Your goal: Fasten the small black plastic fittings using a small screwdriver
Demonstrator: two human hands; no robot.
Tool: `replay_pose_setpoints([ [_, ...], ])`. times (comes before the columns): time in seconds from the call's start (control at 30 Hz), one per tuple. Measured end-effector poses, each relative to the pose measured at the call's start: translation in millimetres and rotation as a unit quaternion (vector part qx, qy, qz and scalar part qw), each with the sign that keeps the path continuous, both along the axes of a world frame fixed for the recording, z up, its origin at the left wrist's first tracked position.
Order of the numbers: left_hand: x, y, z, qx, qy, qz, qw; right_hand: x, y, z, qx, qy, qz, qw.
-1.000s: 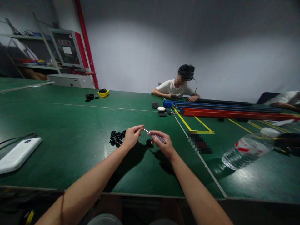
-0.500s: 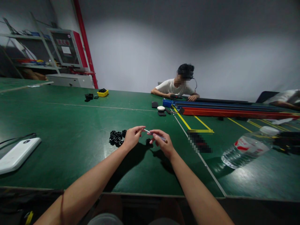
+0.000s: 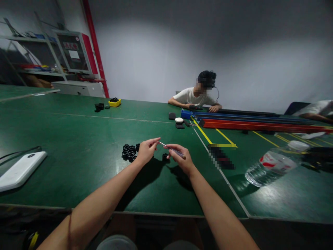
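In my right hand point(image 3: 182, 160) is a slim screwdriver point(image 3: 178, 152) with a translucent purplish handle, its metal shaft pointing left and up. My left hand point(image 3: 147, 150) has its index fingertip at the screwdriver's tip, with the other fingers curled in. Anything small pinched there is too fine to make out. A small black part point(image 3: 165, 157) lies on the green table between the hands, partly covered by the right fingers. Several black ring-like plastic parts point(image 3: 129, 152) are grouped just left of my left hand.
A white power bank point(image 3: 23, 170) with a cable lies left. A water bottle point(image 3: 273, 166) rests tilted at right. Red point(image 3: 260, 125) and blue point(image 3: 226, 117) long rails lie at far right. A yellow bin point(image 3: 114, 102) stands farther back. A co-worker point(image 3: 194, 97) sits opposite.
The view has shifted very slightly. Both hands keep nearly the same pose, with the screwdriver tip still at the left fingertips.
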State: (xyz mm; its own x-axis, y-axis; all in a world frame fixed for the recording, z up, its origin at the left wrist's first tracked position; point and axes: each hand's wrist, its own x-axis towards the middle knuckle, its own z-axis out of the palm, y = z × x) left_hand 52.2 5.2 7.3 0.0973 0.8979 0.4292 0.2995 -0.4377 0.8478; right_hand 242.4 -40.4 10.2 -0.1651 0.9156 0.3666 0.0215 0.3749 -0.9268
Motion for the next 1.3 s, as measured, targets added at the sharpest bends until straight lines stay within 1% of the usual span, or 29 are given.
replay_pose_setpoints([
  [0.1, 0.8, 0.4, -1.5, -0.004, -0.009, -0.002, 1.000, 1.3, 0.8, 0.0, 0.004, -0.002, 0.007, 1.000],
  [0.27, 2.3, -0.6, -2.2, 0.015, -0.014, -0.008, 1.000, 2.1, 1.6, -0.3, 0.004, -0.001, 0.003, 1.000],
  [0.47, 4.4, -5.1, -0.3, 0.033, -0.015, 0.002, 0.999, -0.6, 1.6, -1.1, 0.001, 0.013, -0.005, 1.000],
  [0.6, 4.3, -7.9, -0.2, 0.032, -0.006, 0.012, 0.999, -2.4, 0.2, 0.4, -0.007, 0.011, -0.012, 1.000],
  [0.73, 4.0, -8.2, -2.4, 0.029, 0.001, 0.006, 1.000, -3.5, -0.5, 1.5, -0.018, 0.008, -0.019, 1.000],
  [0.97, 4.5, -6.9, -2.1, 0.011, -0.005, 0.002, 1.000, -8.0, -0.6, 1.0, -0.008, 0.043, -0.038, 0.998],
  [1.17, 3.3, -2.1, -2.5, -0.015, -0.042, 0.005, 0.999, -5.8, -2.7, 2.2, 0.016, 0.014, -0.023, 1.000],
  [1.3, 4.7, -2.8, -4.5, -0.012, -0.041, 0.002, 0.999, -3.2, -3.0, 1.8, 0.029, -0.010, -0.022, 0.999],
])
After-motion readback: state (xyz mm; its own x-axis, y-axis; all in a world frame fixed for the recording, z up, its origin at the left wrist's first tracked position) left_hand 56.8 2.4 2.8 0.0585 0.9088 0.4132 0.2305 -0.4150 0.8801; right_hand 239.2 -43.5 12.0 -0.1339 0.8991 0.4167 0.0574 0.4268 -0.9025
